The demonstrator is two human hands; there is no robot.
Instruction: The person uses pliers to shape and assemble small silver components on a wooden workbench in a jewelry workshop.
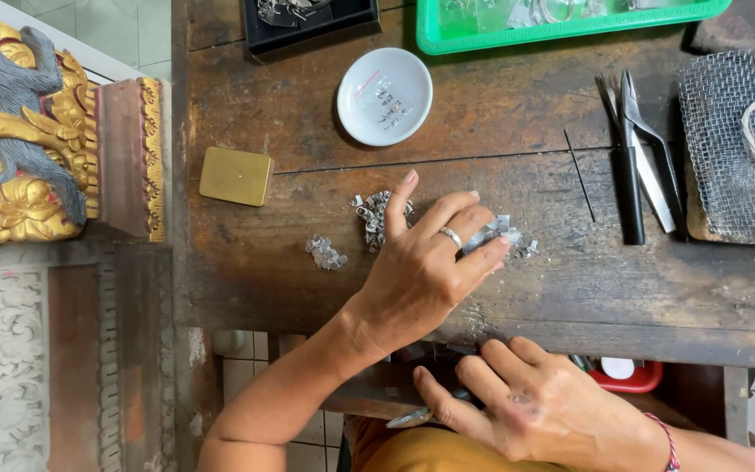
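Resting palm-down on the worn wooden table (570, 288), the left hand (425, 262) spreads its fingers loosely over a heap of small silver metal pieces (377, 214) near the table's middle; it grips nothing, with the fingertips touching a second cluster of silver bits (517, 240) just to the right. A ring (452, 236) sits on one finger. A smaller pile of silver pieces (325, 253) lies apart to the left of the heap.

The right hand (526, 406) is below the near edge of the table, fingers curled around something dark that cannot be made out, with a pale leaf-shaped metal piece (408, 418) poking out beside the thumb. A red-and-white cord bracelet (668, 441) circles that wrist.

Toward the far edge stands a round white dish (369, 114) holding a few tiny silver parts. Left of it lies a flat square brass-coloured block (236, 177). At the far right corner sits a green tray (434, 39), and beside it, further left, a black tray (308, 35). Pliers and tweezers (635, 157) lie near the right edge, next to a wire mesh pad (727, 175). A thin dark needle (580, 175) lies between the tools and the left hand.
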